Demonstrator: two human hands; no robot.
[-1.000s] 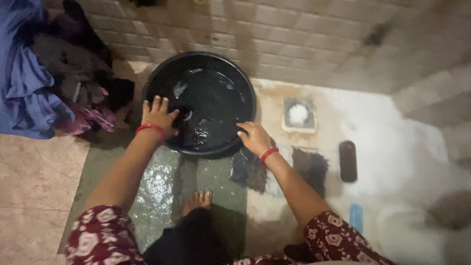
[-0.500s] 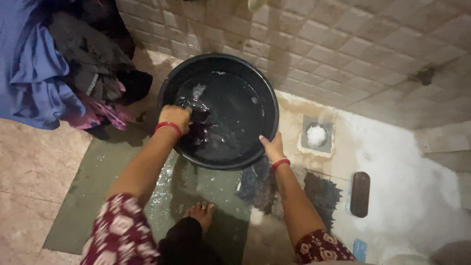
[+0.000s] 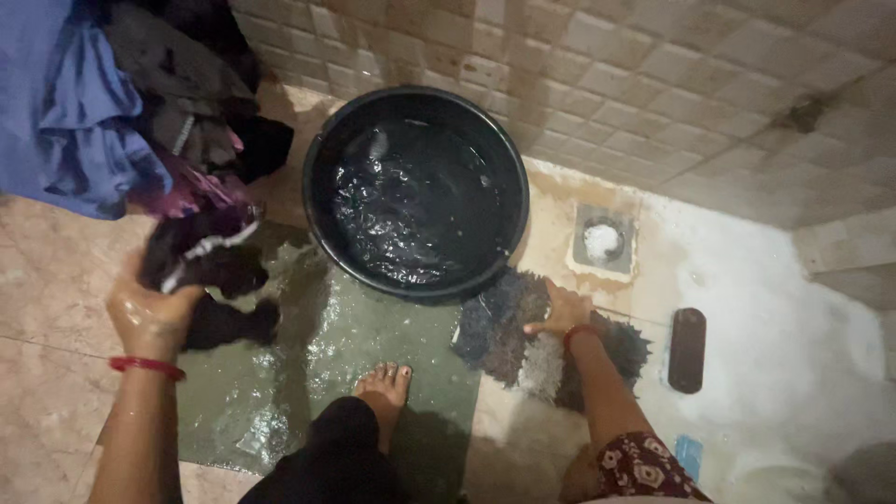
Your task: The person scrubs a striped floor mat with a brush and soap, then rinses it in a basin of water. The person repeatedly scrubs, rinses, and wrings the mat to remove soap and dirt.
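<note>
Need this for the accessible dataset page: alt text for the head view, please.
Seen from above, the left hand grips a dark wet garment over a wet green floor slab, while the right hand rests on a shaggy mat. Ahead stands a black tub of water by a clothes pile.

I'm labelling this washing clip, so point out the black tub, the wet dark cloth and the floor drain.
black tub (image 3: 319,210), head view, on its left rim.
wet dark cloth (image 3: 210,266), head view, on the bunched middle, gripped by the left hand (image 3: 149,317).
floor drain (image 3: 602,240), head view, on its pale centre.
</note>
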